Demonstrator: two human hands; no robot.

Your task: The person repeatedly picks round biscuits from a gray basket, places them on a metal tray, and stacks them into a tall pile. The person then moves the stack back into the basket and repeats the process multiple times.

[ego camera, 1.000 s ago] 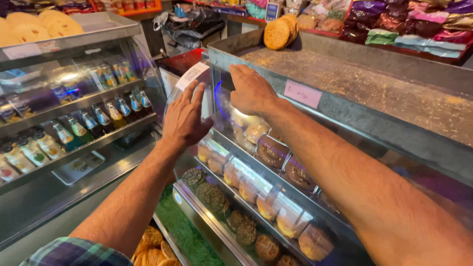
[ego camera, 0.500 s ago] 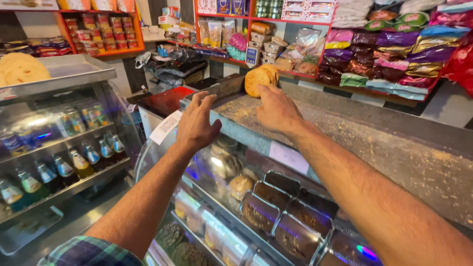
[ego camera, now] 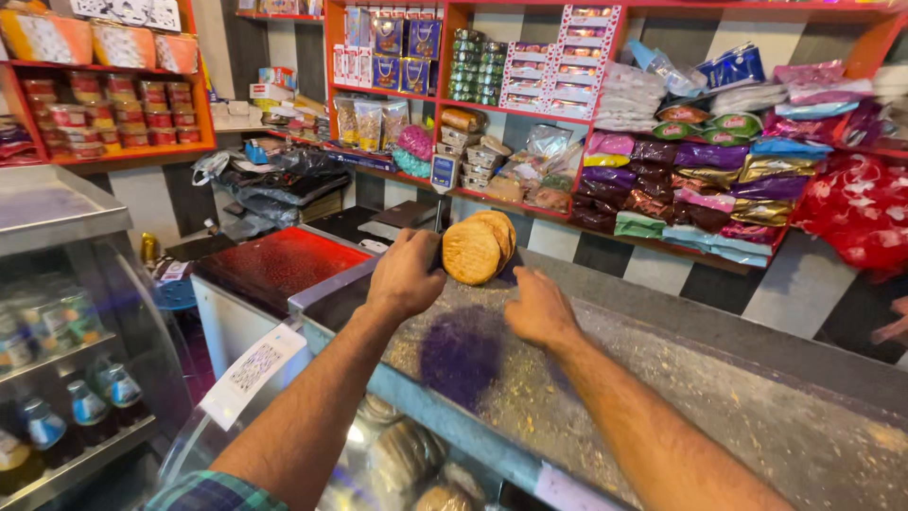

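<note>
A stack of round, golden flatbreads [ego camera: 476, 248] stands on edge at the far side of a speckled grey counter top [ego camera: 719, 397]. My left hand [ego camera: 405, 276] reaches across the counter's corner, and its curled fingers close against the stack's left edge. My right hand [ego camera: 537, 308] rests on the counter just in front of the stack, with its fingertips at the stack's lower right. Those fingers are foreshortened, so their grip is unclear.
Under the counter a curved glass display case [ego camera: 284, 435] holds packed baked goods [ego camera: 407, 454] and bears a white paper tag [ego camera: 253, 371]. A red-topped surface [ego camera: 279, 260] lies beyond. A bottle cooler [ego camera: 66, 397] stands left. Red shelves of packets [ego camera: 700, 161] line the back wall.
Both hands left the front rim of the display case and moved forward over the counter top to the stack of flatbreads. The view tilted up toward the shelves.
</note>
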